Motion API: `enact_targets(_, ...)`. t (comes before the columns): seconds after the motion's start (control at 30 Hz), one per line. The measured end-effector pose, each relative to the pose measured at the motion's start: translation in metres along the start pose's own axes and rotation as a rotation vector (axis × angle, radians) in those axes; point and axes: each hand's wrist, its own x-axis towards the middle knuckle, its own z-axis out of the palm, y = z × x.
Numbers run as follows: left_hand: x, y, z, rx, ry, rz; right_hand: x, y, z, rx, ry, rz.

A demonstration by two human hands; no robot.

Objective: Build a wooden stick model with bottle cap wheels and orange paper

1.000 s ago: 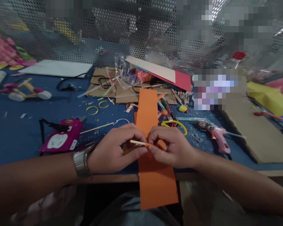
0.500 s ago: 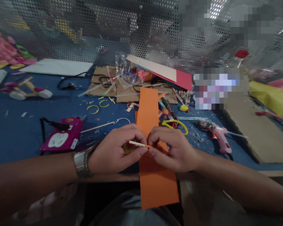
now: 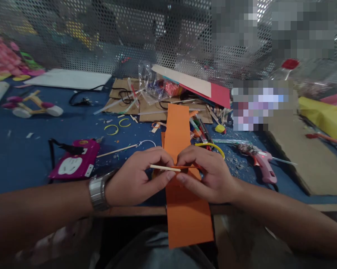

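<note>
The left forearm (image 3: pixel 42 203) and right forearm (image 3: pixel 283 218), both bare, slant inward, with the wrists about over the table's near edge (image 3: pixel 134 211). The left hand (image 3: pixel 137 177) pinches, thumb on the near side, fingers curled opposite; the right hand (image 3: pixel 209 173) mirrors that pose, thumb tips just beside each other.

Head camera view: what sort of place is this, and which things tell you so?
Probably a craft workbench: a pink glue gun and sheets of brown cardboard lie on the blue tabletop, and the left hand holds a thin stick.
</note>
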Motion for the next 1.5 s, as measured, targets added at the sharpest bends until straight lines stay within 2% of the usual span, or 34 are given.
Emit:
enact_targets(0.4, -0.0009, -0.0024, -0.0023, 0.054, -0.004, 0.023, -0.0021, 0.0003, -0.0021, 0.040, -0.070, 0.021)
enact_targets(0.57, -0.0006, -0.0044, -0.0009, 0.041, 0.005, 0.058, -0.0022, 0.0002, -0.0035, 0.159, -0.120, 0.090)
enact_targets(0.77, 0.0006, -0.0050, -0.0001, -0.002, 0.010, 0.104, -0.0025, 0.0013, -0.0035, 0.379, -0.186, 0.265)
enact_targets(0.97, -0.0006, -0.0054, -0.0027, 0.003, -0.011, 0.112, -0.0029, 0.0015, -0.0040, 0.406, -0.223, 0.304)
enact_targets(1.13, -0.0003, -0.0040, -0.0031, 0.023, 0.003, 0.095, -0.0005, 0.0000, -0.0055, 0.325, -0.199, 0.221)
enact_targets(1.33, -0.0006, -0.0040, -0.0023, 0.007, 0.009, 0.091, -0.0004, -0.0004, -0.0023, 0.181, -0.054, 0.170)
enact_targets(1.5, -0.0013, -0.0038, -0.0025, -0.010, 0.009, 0.084, -0.0005, -0.0014, -0.0016, 0.102, 0.002, 0.104)
